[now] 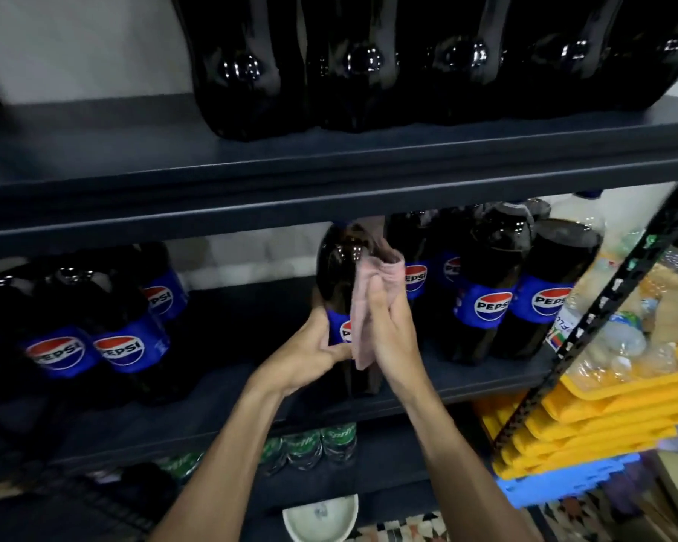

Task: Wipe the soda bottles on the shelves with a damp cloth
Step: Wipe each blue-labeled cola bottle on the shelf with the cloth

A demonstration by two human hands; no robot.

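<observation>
Head view: our left hand (314, 354) grips a Pepsi bottle (335, 267) on the middle shelf (466, 389); right hand (392, 330) presses the pink cloth (368, 307) against it. Neighbouring bottles (486, 291) seemingly remain.

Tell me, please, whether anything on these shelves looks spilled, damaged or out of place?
Nothing looks spilled or damaged. The only stray is the Pepsi bottle standing alone in a gap on the middle shelf, but the left hand grips it while the right hand holds the pink cloth against it.
</observation>
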